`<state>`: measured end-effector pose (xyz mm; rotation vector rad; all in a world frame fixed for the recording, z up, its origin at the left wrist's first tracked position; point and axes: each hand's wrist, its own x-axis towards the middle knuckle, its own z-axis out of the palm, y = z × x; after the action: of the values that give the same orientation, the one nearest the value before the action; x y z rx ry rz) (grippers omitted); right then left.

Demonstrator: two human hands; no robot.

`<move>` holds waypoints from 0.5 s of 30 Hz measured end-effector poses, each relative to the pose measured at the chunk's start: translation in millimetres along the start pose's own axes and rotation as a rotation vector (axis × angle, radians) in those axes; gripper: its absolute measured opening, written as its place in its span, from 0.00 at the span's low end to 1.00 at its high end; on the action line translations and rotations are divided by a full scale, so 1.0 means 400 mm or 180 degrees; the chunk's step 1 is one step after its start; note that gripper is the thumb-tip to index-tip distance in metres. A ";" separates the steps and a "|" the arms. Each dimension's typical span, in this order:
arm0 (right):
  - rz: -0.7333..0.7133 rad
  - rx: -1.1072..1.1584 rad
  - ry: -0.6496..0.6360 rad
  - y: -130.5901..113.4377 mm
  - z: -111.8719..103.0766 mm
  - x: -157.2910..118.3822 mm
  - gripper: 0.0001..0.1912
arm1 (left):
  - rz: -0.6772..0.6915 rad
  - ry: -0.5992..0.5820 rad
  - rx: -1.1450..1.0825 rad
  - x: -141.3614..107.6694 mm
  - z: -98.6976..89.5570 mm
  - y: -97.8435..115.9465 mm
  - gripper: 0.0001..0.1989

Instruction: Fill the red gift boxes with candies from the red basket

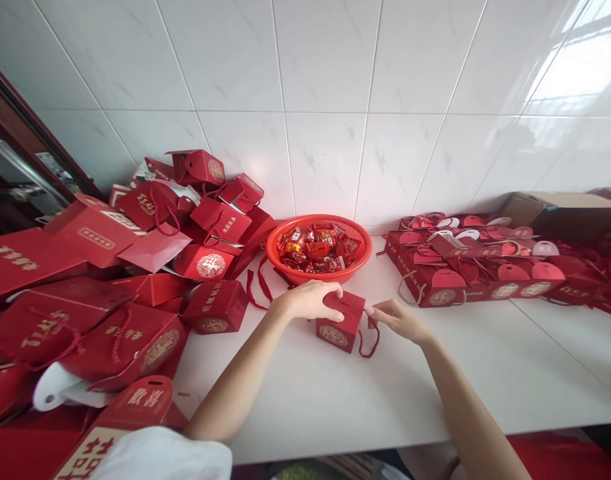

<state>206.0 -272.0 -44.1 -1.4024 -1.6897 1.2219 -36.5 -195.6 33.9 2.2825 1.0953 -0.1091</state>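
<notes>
A small red candy box [341, 313] with a gold round emblem stands on the white table. My left hand [310, 300] curves over its top left part, thumb on the lid, the other fingers partly hidden behind. At the upper right edge of the box, my right hand [396, 319] has its thumb and index finger close together. A dark red cord [369, 350] hangs in a loop from the box's right side and runs up to these fingertips. Just behind the box stands a red plastic basket [364, 257] holding many wrapped candies [319, 248].
A loose pile of red gift boxes [120, 333] covers the left side, with a red ribbon [258, 283] beside it. Rows of red boxes [478, 267] stand at the right, with a cardboard box [560, 212] behind. A tiled wall [325, 160] closes the back.
</notes>
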 end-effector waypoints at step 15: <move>-0.0631 0.1804 0.0380 -0.162 0.018 -0.027 0.16 | 0.0192 0.0439 -0.0500 0.011 0.008 0.009 0.13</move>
<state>176.8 -284.8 13.8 -0.9200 -1.2303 1.3345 -30.4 -196.2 31.5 2.2051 1.0632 0.1554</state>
